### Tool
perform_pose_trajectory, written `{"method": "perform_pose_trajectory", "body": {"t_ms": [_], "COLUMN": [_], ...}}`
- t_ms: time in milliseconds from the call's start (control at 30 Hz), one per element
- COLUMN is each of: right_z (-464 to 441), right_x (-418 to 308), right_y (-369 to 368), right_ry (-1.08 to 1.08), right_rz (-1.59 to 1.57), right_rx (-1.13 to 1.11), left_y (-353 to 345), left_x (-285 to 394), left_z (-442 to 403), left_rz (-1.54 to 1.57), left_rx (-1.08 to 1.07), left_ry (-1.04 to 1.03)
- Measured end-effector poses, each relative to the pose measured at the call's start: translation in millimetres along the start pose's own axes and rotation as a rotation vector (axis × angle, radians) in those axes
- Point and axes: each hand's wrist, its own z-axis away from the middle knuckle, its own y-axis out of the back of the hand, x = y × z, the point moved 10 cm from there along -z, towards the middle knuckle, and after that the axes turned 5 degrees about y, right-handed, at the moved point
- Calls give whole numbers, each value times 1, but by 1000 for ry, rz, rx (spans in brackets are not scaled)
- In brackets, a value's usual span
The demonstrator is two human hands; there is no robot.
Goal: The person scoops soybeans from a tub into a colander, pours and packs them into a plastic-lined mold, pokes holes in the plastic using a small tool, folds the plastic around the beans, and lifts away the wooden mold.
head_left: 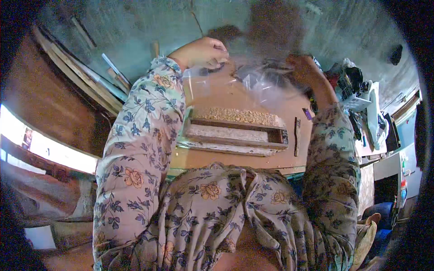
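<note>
My left hand is raised over the far part of the board, fingers curled closed. Whatever they may hold is hidden. My right hand reaches to the far right of the board, dark and smeared, so its fingers do not show clearly. Between and below both hands is clear crinkled plastic, blurred, nearest the right hand. Closer to me lies a long wooden frame with a pale inside. Along its far side runs a strip of light, grainy material.
Frame and plastic lie on a brown board. A thin dark strip and a small purple item are at its right. Wooden strips lean at the left. A basket with dark items stands at the right.
</note>
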Motion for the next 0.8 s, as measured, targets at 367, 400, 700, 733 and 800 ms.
{"method": "perform_pose_trajectory", "body": {"t_ms": [367,400,700,733,800], "right_z": [57,70,122,120,121], "right_x": [78,75,37,31,26], "right_y": [-45,-52,-44,-46,-56], "right_ry": [-398,-505,-418,-376,-510], "right_rz": [-694,-848,-740,-679,-840], "right_rx": [-233,-235,-303,-352,-334], "left_y": [-4,-11,-18,-19,-13], "left_x": [-74,-83,-70,-73,-80], "left_z": [25,26,74,71,71], "left_rz": [-159,-176,-199,-200,-413], "left_rx": [-38,-69,301,283,363], "left_ry": [171,188,225,220,69]}}
